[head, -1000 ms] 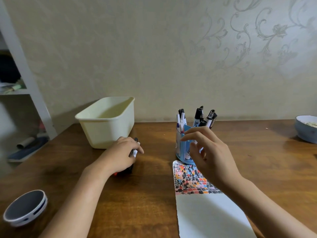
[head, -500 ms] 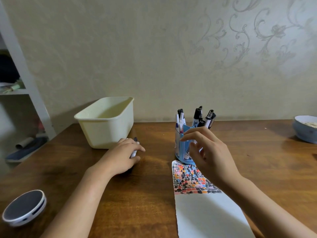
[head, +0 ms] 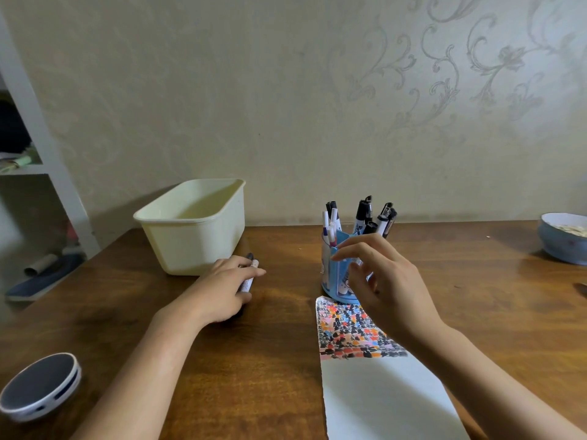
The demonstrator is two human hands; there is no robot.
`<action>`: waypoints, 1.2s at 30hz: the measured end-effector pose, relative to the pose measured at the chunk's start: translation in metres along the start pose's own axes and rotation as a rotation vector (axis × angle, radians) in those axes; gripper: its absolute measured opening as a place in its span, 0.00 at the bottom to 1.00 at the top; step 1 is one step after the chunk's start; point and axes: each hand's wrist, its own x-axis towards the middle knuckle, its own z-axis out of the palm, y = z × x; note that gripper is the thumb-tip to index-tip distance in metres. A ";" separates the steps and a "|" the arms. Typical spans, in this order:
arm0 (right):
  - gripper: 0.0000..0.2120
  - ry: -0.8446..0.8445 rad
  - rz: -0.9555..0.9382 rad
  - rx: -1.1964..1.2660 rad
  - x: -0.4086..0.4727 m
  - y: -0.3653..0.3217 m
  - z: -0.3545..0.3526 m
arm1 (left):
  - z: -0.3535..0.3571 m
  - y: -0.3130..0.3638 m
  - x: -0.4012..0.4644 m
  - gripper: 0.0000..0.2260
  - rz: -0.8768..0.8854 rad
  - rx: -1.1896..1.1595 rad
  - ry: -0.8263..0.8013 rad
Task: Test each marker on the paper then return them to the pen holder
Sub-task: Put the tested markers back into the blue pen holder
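Your left hand (head: 222, 289) lies on the table (head: 260, 376) just in front of the cream tub (head: 193, 227), fingers curled round a marker (head: 249, 274) with its dark cap pointing toward the far edge. Your right hand (head: 386, 290) hovers right in front of the blue pen holder (head: 336, 274), fingers apart and loosely bent, gripping nothing. Markers stand upright in the holder (head: 362, 214). The paper (head: 381, 401) lies at the near edge, its far end covered in coloured marks.
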 end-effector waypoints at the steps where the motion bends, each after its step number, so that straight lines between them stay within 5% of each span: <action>1: 0.12 -0.001 0.000 0.000 0.000 0.000 0.000 | 0.001 0.001 0.000 0.24 0.002 -0.001 -0.004; 7: 0.12 -0.005 0.003 0.003 0.001 -0.001 -0.001 | 0.001 0.004 0.000 0.29 -0.061 0.040 0.041; 21: 0.11 -0.017 0.018 0.006 0.001 -0.001 -0.001 | 0.006 0.016 0.002 0.24 -0.017 0.170 0.153; 32: 0.11 -0.032 0.020 -0.019 0.001 -0.002 0.000 | 0.011 0.038 -0.003 0.10 0.076 0.210 0.220; 36: 0.10 -0.052 0.025 -0.009 0.000 -0.003 0.000 | 0.005 0.047 -0.006 0.07 0.076 0.062 0.242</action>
